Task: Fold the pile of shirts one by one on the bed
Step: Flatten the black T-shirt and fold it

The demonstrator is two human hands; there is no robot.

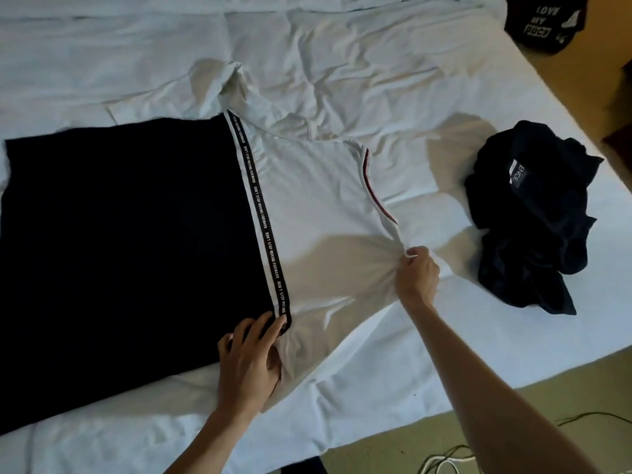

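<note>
While a two-tone cotton T-shirt, black below and white above (307, 200), lies spread flat across the rumpled white bedsheet (342, 63), a person works along its near edge to begin a fold. The shirt lies sideways, hem to the left and collar to the right, apparently laid out so its side and sleeve can be turned in. The left hand (251, 360) rests on the near side seam where the lettered black-and-white tape stripe (260, 206) ends, fingers extended over the black fabric and thumb tucked against the white edge; whether it pins or lifts the cloth cannot be told. The right hand (415, 275) is closed, pinching a bunch of white fabric at the near shoulder by the red-trimmed neckline (374, 193), drawing wrinkles toward the grip. A crumpled dark navy shirt with a woven label (526, 217) waits to the right, well apart; a black printed garment (543, 22) sits at the far corner.
</note>
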